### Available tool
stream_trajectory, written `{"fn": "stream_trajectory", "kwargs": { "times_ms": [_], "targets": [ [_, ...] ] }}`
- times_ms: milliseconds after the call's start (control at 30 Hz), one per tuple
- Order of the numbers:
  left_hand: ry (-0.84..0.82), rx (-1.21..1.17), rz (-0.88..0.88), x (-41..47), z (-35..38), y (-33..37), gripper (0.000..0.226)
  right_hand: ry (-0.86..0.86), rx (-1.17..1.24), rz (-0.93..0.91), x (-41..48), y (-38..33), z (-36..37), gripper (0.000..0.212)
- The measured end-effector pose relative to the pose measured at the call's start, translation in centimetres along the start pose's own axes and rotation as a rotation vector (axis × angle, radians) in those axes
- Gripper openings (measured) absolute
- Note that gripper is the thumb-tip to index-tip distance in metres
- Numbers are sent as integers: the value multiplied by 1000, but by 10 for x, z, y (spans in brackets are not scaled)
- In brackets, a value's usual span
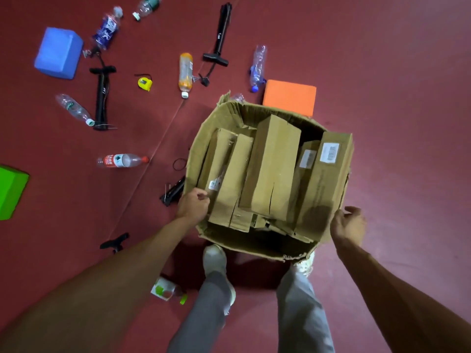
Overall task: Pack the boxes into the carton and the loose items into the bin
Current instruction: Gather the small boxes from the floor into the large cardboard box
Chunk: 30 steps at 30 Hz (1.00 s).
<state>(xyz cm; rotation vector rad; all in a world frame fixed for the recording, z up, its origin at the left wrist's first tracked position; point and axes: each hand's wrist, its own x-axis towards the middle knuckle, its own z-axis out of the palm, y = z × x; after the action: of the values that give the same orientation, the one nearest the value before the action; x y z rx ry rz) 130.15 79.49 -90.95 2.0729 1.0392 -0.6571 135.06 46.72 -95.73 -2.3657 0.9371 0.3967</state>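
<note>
An open brown carton stands on the red floor in front of my feet. Several long cardboard boxes lie packed inside it, some with white labels. My left hand grips the carton's left rim, fingers curled over the edge beside a labelled box. My right hand is at the carton's right side with its fingers spread against the outer wall. Loose items lie scattered on the floor: plastic bottles, black hand pumps and a yellow tape measure. No bin is in sight.
An orange block sits just behind the carton, a blue block at far left and a green block at the left edge. A bottle lies by my left foot. A pump lies against the carton's left side.
</note>
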Motion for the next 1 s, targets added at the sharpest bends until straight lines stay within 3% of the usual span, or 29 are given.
{"fn": "stream_trajectory", "kwargs": {
  "times_ms": [167, 367, 467, 600, 800, 900, 1000],
  "targets": [
    [92, 74, 55, 42, 38, -17, 27, 94, 132, 138, 32, 37, 14, 32],
    [339, 184, 41, 111, 60, -31, 41, -120, 235, 219, 105, 63, 48, 47],
    [421, 144, 16, 135, 67, -41, 57, -157, 379, 211, 126, 68, 62, 40],
    [340, 16, -116, 146, 74, -55, 75, -215, 559, 261, 120, 70, 63, 42],
    [368, 127, -91, 139, 76, -72, 41, -219, 624, 450, 76, 111, 65, 44],
    [355, 195, -66, 131, 71, -75, 42, -321, 619, 492, 40, 140, 74, 51],
    [335, 209, -46, 115, 74, -78, 42, -386, 778, 553, 4, 153, 80, 49]
  ]
}}
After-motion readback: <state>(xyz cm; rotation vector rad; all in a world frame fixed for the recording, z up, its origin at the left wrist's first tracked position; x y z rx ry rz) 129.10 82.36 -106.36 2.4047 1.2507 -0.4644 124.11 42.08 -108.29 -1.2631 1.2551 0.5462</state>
